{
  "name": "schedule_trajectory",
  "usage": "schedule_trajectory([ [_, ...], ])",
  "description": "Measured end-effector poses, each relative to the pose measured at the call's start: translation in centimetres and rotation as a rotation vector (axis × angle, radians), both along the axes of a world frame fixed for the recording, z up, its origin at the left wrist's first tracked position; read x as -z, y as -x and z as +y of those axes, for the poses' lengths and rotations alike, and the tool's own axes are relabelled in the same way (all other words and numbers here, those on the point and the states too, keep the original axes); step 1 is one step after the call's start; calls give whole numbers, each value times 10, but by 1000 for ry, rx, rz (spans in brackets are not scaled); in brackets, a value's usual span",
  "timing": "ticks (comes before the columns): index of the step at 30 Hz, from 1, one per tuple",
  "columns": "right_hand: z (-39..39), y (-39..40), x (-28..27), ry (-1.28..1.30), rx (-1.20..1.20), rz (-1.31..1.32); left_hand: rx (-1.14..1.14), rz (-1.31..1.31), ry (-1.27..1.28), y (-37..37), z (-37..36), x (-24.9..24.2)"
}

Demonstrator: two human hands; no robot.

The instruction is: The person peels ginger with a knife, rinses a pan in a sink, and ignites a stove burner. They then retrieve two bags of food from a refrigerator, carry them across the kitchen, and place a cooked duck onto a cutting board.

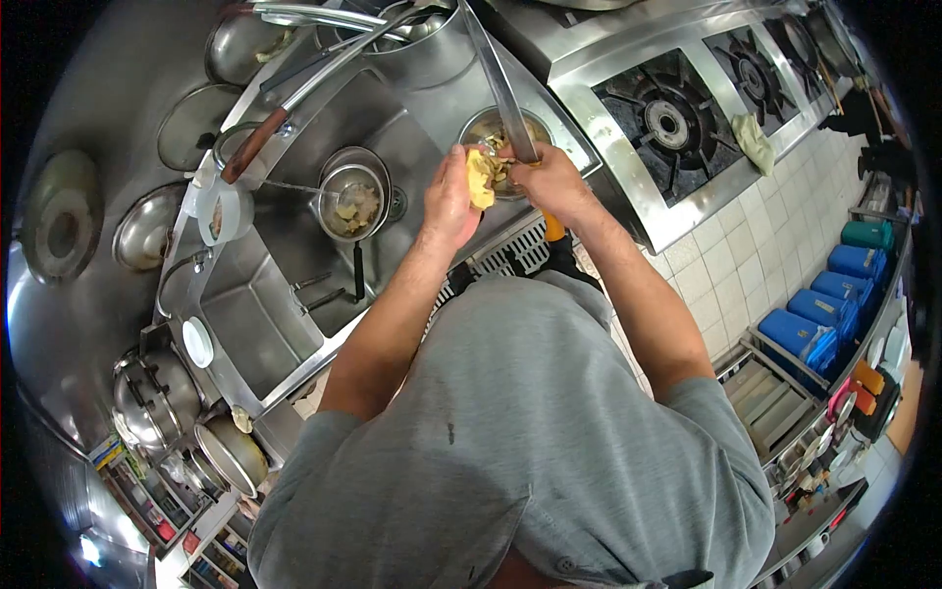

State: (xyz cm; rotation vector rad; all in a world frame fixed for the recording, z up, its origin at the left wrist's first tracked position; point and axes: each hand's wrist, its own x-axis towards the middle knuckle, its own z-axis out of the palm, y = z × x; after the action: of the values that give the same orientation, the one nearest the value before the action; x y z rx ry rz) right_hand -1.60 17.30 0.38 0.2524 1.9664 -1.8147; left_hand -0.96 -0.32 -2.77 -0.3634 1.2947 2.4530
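My left hand (451,203) is closed around a knobbly, pale yellow piece of ginger (480,179), partly peeled by the look of it. In my right hand (555,185) is a long knife (500,88); its orange handle end (554,228) sticks out below the fist, and the wide blade points away from me. The blade's lower end is close beside the ginger. Under both hands stands a round metal bowl (469,126) with brown and yellow scraps (503,169) in it, partly hidden by the hands and blade.
To the left, a black-handled strainer (358,267) with food bits rests over a metal bowl in the sink (373,108). A wooden-handled tool (257,145) lies across the sink's far side. On the right is a gas stove (669,124) with a cloth (753,145) on its edge.
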Motion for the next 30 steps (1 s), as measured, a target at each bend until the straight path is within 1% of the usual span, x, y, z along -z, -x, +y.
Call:
schedule_trajectory([
  [2, -3, -1, 1, -32, 0, 25, -3, 28, -38, 1, -2, 1],
  [4, -5, 1, 1, -111, 6, 171, 1, 61, -79, 3, -1, -1],
  [7, -13, -3, -16, -36, 0, 149, -32, 80, -79, 3, 3, -5],
  [9, -17, -6, -16, -57, 2, 187, -40, 117, 23, 5, 10, -6],
  [10, -18, -5, -15, -74, 1, 229, -36, 118, 21, 7, 10, -3],
  [12, -17, -1, -13, -88, 12, 212, -13, 130, 15, 9, 9, 2],
  [13, -13, 2, -11, -76, 31, 211, -12, 130, 15, 10, 7, 4],
  [15, -6, 5, -3, -65, 53, 208, 63, 127, 46, 10, 3, 4],
  [17, -2, 8, 13, 91, 79, 163, 59, 132, 41, 9, 1, 3],
  [18, -5, 7, 7, 92, 79, 164, 56, 138, 33, 9, 2, 2],
  [19, -9, 3, -5, 77, 89, 168, 58, 136, 32, 9, 3, 2],
  [21, -11, 0, -18, 59, 100, 168, 6, 161, 158, 9, 8, 3],
  [22, -13, 1, -21, -42, 70, 199, 6, 162, 159, 9, 10, 3],
  [23, -15, 2, -22, -141, 40, 231, 19, 200, 224, 9, 10, 2],
  [24, -14, 3, -19, -138, 40, 230, 34, 238, 290, 10, 10, 3],
  [25, -12, 4, -12, -153, 27, 222, 34, 238, 292, 10, 9, 3],
  [27, -7, 8, 3, -170, 15, 214, 13, 188, 280, 12, 7, 4],
  [28, -5, 11, 9, -266, 11, 288, 14, 188, 279, 13, 5, 3],
  [29, -2, 12, 14, -362, 6, 361, -15, 81, 115, 15, 1, 3],
  [30, 1, 11, 14, -361, 5, 362, -46, -26, -48, 17, -2, -1],
])
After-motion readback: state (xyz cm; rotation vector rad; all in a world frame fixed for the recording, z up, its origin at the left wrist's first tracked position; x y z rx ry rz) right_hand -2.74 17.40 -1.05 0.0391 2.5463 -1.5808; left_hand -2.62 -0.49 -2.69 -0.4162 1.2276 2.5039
